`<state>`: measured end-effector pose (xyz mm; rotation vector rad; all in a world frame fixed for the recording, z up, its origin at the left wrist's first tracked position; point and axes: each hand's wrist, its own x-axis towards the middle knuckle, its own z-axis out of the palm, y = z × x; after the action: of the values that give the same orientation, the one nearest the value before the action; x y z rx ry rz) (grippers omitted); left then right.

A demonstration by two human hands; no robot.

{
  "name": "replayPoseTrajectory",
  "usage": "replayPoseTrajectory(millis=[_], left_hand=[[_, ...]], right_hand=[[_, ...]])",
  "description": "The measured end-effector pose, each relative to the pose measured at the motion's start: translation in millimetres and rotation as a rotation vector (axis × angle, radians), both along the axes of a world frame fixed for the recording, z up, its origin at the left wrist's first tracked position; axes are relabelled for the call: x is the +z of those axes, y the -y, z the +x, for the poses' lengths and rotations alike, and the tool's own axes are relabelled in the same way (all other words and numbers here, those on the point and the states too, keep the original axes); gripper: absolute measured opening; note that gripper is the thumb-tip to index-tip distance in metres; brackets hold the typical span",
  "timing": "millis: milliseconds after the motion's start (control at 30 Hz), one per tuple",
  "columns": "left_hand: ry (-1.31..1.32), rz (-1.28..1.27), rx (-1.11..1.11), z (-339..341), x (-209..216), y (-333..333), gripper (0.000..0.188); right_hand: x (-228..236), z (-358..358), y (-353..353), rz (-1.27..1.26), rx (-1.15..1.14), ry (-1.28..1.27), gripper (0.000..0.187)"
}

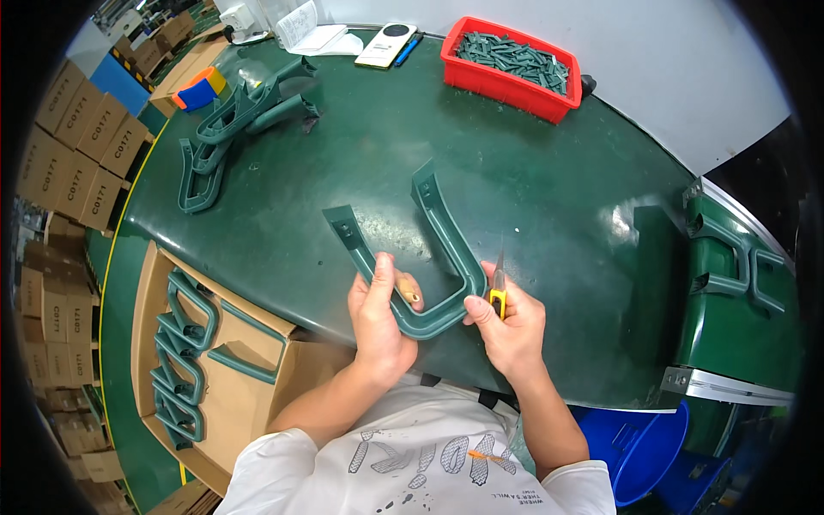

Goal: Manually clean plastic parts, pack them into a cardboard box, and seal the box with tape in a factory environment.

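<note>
Over the near edge of the green table, my left hand (378, 326) is closed round the bottom left bend of a dark green U-shaped plastic handle (457, 240). Both flared ends of the handle point away from me. A tan cover shows on one fingertip of that hand. My right hand (515, 335) grips a small yellow utility knife (498, 298), its blade pointing up and away. The thumb of the same hand rests against the handle's right bend. The blade stands just right of the handle, apart from it.
Similar handles (227, 120) lie piled at the table's (549, 197) far left. An open carton (249, 403) holds several more. A red bin (549, 108) of small green pieces stands at the back, near a phone (384, 47). Two handles (725, 249) lie on a green belt, right; a blue barrel (635, 455) stands below.
</note>
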<state>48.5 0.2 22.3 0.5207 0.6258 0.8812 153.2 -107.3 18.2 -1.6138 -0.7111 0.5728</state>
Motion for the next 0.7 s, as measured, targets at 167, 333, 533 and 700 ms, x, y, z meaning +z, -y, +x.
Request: replayPoseTrajectory(millis=[167, 333, 533, 700], left_hand=[[-0.026, 0.182, 0.100, 6.8, 7.6, 13.0, 0.011], [-0.084, 0.386, 0.173, 16.6, 7.9, 24.8, 0.010], [-0.175, 0.605, 0.198, 23.7, 6.8, 33.1, 0.009], [-0.177, 0.908, 0.211, 23.8, -0.2, 45.3, 0.014]], right_hand=[[3.6, -2.9, -4.0, 0.005, -0.081, -0.009, 0.037], [-1.2, -8.9, -11.2, -0.017, -0.230, -0.150, 0.028], [-9.8, -9.8, -16.7, 0.041, -0.332, -0.142, 0.021], [-8.2, -6.1, -22.8, 0.048, -0.406, -0.099, 0.016]])
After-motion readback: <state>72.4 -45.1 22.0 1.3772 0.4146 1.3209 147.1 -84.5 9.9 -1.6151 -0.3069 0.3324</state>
